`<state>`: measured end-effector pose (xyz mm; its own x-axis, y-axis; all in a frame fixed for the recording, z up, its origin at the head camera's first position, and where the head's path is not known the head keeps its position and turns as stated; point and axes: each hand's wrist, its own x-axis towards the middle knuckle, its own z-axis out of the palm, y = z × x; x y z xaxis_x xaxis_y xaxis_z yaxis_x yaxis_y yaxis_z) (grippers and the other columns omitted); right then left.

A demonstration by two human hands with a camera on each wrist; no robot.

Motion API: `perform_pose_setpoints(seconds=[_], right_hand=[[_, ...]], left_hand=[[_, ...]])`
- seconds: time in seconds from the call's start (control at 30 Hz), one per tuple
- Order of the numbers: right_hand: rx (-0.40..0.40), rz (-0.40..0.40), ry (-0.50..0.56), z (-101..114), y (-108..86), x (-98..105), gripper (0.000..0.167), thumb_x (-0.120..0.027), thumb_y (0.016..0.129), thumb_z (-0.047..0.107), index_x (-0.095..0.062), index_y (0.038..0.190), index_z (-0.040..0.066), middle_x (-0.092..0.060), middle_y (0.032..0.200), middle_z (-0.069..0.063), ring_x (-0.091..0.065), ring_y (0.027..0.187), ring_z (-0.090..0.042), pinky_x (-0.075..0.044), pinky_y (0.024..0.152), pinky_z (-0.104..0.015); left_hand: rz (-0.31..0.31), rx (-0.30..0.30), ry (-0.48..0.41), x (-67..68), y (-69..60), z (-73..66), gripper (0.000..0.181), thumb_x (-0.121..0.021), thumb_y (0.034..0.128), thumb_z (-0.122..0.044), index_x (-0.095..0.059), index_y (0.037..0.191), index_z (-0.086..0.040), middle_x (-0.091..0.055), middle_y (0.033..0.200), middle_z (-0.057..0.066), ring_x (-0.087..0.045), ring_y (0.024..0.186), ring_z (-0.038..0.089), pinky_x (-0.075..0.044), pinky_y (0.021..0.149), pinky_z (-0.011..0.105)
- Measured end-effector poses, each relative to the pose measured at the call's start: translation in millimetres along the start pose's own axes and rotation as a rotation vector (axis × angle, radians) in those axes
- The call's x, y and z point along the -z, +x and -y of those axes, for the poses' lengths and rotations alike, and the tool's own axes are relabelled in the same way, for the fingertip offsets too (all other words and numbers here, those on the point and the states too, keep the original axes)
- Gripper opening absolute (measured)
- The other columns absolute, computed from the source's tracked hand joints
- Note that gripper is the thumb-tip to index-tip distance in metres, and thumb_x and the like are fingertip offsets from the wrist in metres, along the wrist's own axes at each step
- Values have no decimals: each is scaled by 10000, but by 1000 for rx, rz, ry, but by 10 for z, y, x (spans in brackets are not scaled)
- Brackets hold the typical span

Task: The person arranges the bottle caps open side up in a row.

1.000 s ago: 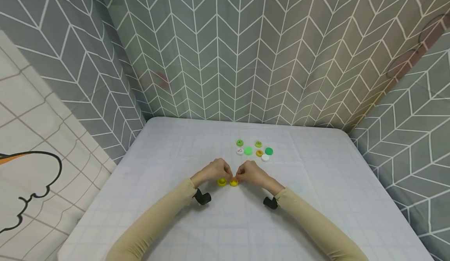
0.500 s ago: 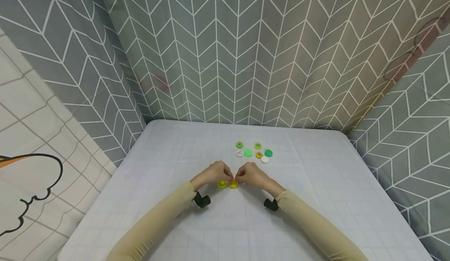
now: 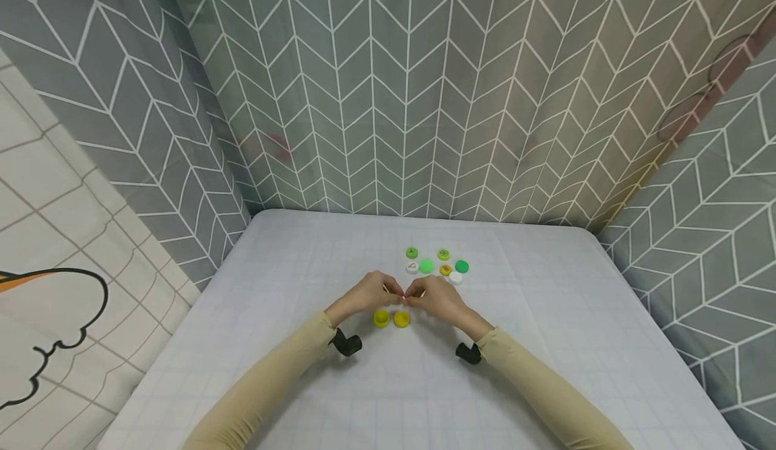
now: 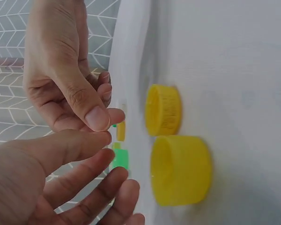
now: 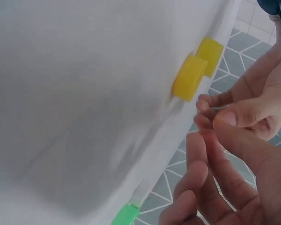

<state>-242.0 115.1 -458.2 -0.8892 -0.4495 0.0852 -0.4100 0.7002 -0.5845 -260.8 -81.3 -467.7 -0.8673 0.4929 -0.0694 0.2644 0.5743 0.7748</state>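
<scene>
Two yellow bottle caps stand side by side on the table: a left yellow cap (image 3: 380, 319) and a right yellow cap (image 3: 401, 320), their hollow sides facing up in the head view. Just beyond and above them, my left hand (image 3: 377, 291) and right hand (image 3: 438, 296) meet at the fingertips. The left wrist view shows the left cap (image 4: 189, 171) nearer and the right cap (image 4: 166, 110) behind it, both apart from the fingers. Fingers of both hands are loosely bent, thumbs near index fingers. I see no object between them, though the fingertips partly hide one another.
Farther back lie several loose caps: light green (image 3: 427, 266), dark green (image 3: 462, 267), white (image 3: 455, 278) and orange-yellow (image 3: 445, 270) among them. A white cloth covers the table (image 3: 303, 261). Patterned grey curtain (image 3: 388, 100) hangs behind it.
Both hands have risen off the right yellow cap and shifted slightly away from the person. Both yellow caps stay in place, now uncovered.
</scene>
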Motion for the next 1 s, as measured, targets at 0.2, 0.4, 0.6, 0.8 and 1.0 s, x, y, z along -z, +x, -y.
perform_pose_setpoints(seconds=[0.2, 0.4, 0.6, 0.8, 1.0], right_hand=[[-49, -94, 6, 4, -5, 39, 125, -754, 828, 259, -741, 913, 168, -709, 797, 42, -596, 680, -76, -464, 548, -247], [-96, -214, 25, 14, -80, 126, 203, -748, 836, 316, -746, 978, 170, -715, 822, 46, -602, 708, -107, -471, 549, -248], [-93, -352, 28, 13, -124, 282, 253, -764, 822, 309, -729, 1022, 157, -723, 891, 2, -602, 733, -141, -449, 582, -255], [-36, -443, 55, -35, -103, 386, 283, -784, 809, 246, -721, 1050, 113, -704, 974, -63, -620, 755, -196, -450, 596, -250], [-21, -445, 76, -51, -99, 381, 305, -797, 795, 241, -721, 1073, 140, -697, 1019, -70, -632, 769, -190, -466, 572, -236]], left_hand=[[-83, -50, 13, 62, 19, -35, 129, -721, 838, -153, -751, 951, -97, -733, 875, 5, -608, 754, 116, -498, 682, 259], [-113, -45, -31, 162, -41, -71, 194, -703, 870, -169, -733, 1038, -76, -705, 939, -14, -617, 818, 141, -515, 706, 280], [-164, -71, -56, 312, -92, -114, 161, -701, 881, -192, -733, 1027, -135, -703, 1008, 15, -615, 904, 168, -529, 734, 300], [-195, -99, -78, 390, -74, -117, 142, -709, 873, -180, -732, 1013, -170, -698, 1093, 49, -634, 914, 152, -534, 741, 301], [-213, -107, -81, 397, -57, -84, 144, -717, 867, -177, -733, 1009, -164, -700, 1048, -12, -637, 887, 128, -539, 730, 280]])
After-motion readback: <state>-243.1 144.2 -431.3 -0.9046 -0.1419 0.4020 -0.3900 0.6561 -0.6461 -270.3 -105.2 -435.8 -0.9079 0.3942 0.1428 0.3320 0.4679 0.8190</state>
